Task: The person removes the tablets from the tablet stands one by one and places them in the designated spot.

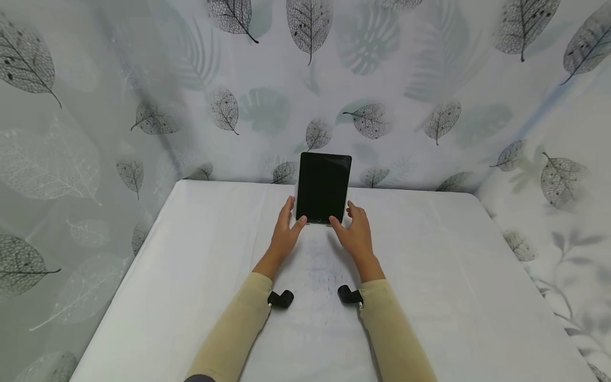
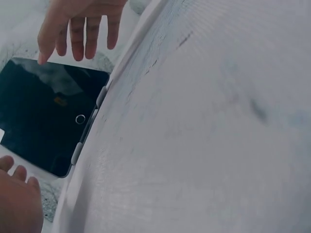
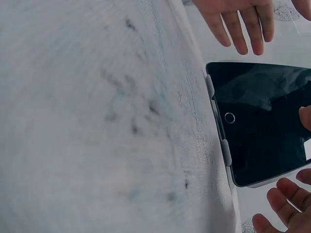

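A black tablet [image 1: 323, 188] with a round home button stands leaning back near the table's far edge. Two small grey stand lips [image 2: 101, 97] catch its lower edge; the rest of the stand is hidden behind it. My left hand [image 1: 285, 236] is at its lower left corner, thumb overlapping the corner in the head view. At the lower right, my right hand [image 1: 355, 233] has its thumb over the screen's corner. In the right wrist view, the fingers [image 3: 286, 199] are spread loosely beside the tablet's edge. Neither hand is wrapped around it.
A white cloth covers the table [image 1: 215, 239], with faint bluish smudges in the middle. Leaf-patterned curtains [image 1: 267, 106] hang behind and at both sides. Black wrist cameras [image 1: 281, 299] sit at both cuffs of the yellowish sleeves [image 1: 238, 323].
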Tool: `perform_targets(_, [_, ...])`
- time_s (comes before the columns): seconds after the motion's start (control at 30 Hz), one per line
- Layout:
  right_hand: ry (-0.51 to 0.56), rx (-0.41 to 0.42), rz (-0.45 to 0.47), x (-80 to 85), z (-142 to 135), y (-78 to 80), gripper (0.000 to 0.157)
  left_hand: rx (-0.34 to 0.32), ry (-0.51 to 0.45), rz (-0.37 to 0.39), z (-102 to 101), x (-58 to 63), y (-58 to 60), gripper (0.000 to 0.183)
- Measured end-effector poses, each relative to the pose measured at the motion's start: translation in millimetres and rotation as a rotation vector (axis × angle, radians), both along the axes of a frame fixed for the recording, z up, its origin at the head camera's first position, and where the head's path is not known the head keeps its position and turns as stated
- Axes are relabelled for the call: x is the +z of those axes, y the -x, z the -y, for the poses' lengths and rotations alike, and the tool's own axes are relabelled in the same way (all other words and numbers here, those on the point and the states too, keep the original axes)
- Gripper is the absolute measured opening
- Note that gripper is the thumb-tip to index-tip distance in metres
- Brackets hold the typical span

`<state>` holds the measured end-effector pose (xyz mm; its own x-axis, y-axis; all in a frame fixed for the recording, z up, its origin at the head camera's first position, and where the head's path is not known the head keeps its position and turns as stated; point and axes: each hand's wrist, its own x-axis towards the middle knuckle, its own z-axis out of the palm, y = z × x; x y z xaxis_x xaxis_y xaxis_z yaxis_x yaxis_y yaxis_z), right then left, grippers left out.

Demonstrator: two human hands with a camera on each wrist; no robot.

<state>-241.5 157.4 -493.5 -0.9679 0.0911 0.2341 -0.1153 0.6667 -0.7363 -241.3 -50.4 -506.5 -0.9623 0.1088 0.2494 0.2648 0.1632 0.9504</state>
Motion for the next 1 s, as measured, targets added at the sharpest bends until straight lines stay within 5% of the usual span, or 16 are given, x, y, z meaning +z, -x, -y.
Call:
perform_targets(0.5, [0.251, -0.027, 0.022, -12.6, 0.6, 10.5, 0.059, -0.025, -0.055, 0.036, -3.1, -12.9, 7.1, 0.079])
perform_targets(0.73, [0.419, -0.061, 0.042, -19.1, -1.9, 20.2, 0.047, 0.056, 0.021, -0.010, -4.5, -15.6, 21.4, 0.081])
perform_targets(1.0, [0.467, -0.099, 0.036, -23.7, -0.3, 23.5, 0.042, 0.166, 0.057, -0.016, -9.2, -17.0, 30.4, 0.074])
